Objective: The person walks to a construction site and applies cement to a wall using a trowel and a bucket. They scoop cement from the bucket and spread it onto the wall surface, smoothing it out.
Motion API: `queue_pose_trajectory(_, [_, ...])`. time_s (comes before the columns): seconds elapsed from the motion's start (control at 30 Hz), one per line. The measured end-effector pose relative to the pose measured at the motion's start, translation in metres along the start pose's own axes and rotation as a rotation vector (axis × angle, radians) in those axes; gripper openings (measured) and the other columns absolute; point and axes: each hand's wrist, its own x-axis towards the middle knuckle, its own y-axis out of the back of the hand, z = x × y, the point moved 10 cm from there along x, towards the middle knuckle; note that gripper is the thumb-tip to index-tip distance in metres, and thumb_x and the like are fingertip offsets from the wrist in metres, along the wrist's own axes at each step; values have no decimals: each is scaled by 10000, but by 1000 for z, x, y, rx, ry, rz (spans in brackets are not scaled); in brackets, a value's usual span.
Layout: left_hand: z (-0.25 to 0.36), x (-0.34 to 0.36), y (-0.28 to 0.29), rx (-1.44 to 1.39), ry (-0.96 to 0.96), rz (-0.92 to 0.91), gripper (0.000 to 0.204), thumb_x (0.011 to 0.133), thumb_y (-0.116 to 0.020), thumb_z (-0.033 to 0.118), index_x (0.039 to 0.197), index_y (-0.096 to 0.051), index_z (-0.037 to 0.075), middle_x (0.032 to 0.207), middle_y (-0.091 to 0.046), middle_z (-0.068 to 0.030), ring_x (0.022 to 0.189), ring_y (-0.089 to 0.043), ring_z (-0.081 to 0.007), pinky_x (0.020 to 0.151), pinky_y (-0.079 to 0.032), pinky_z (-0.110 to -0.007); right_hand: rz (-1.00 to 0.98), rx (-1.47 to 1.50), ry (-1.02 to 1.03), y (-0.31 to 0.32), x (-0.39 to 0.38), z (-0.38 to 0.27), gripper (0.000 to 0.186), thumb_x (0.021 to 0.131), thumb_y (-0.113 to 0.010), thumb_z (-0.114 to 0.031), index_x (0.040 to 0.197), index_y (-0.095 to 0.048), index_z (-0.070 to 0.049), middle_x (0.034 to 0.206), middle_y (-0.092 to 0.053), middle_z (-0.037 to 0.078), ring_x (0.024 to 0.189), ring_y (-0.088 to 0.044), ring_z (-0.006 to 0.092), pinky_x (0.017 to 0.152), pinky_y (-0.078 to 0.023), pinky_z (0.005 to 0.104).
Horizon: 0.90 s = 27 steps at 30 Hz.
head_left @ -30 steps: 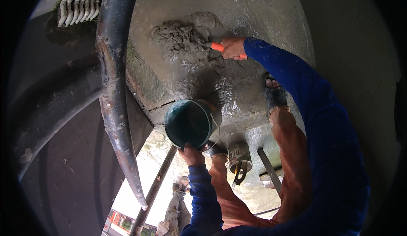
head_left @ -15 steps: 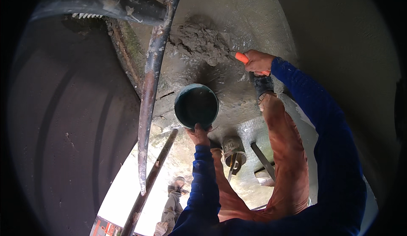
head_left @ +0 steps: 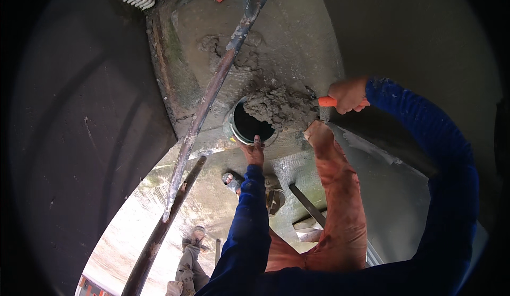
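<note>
the left hand (head_left: 254,151) grips the near rim of a round bucket (head_left: 249,123); the right hand (head_left: 348,94) is closed on a trowel's orange handle (head_left: 326,101), with a lumpy grey wet mortar (head_left: 279,107) heap just left of it, over the bucket's mouth. a tilt could spill clumps onto the rough concrete ledge (head_left: 297,41).

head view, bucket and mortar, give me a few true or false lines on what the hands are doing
1. The left hand grips the rim of the round bucket. True.
2. The right hand holds a blue-handled tool. False: the handle is orange.
3. A load of grey mortar sits over the bucket's mouth. True.
4. Both sleeves are orange. False: the sleeves are blue; the trousers are orange.
</note>
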Motion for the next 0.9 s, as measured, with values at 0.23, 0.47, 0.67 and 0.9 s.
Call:
queue_pose_trajectory(0.23, [42, -4, -11, 497, -448, 201, 851, 807, -580, 140, 1362, 65, 157, 1064, -499, -181, 861, -556, -276, 627, -493, -318, -78, -200, 21, -17, 150, -149, 143, 697, -579, -135, 740, -591, 1, 698, -617, 94, 574, -578, 186, 485, -442, 316])
queue_pose_trajectory(0.47, [-29, 6, 21, -444, 135, 37, 521, 792, -503, 38, 1235, -274, 190, 1106, -494, -135, 797, -596, -314, 697, -523, -429, 8, -504, 168, -17, 121, -144, 174, 725, -559, -128, 626, -590, 11, 694, -638, 88, 625, -607, 217, 538, -464, 321])
queue_pose_trajectory(0.67, [-4, 21, 30, -484, 86, 50, 530, 781, -513, 44, 1236, -292, 203, 1176, -442, -123, 995, -517, -323, 759, -512, -476, 192, 99, 347, -20, 10, -79, 131, 689, -517, -59, 807, -537, -6, 561, -533, 79, 529, -570, 151, 458, -455, 308])
queue_pose_trajectory(0.9, [5, 19, 33, -255, 245, 197, 470, 748, -500, 10, 1165, -377, 186, 1115, -491, -118, 901, -562, -310, 671, -534, -456, 494, 877, 390, 32, 125, 33, 304, 741, -507, -41, 1019, -408, 32, 643, -527, 76, 494, -564, 143, 386, -434, 283])
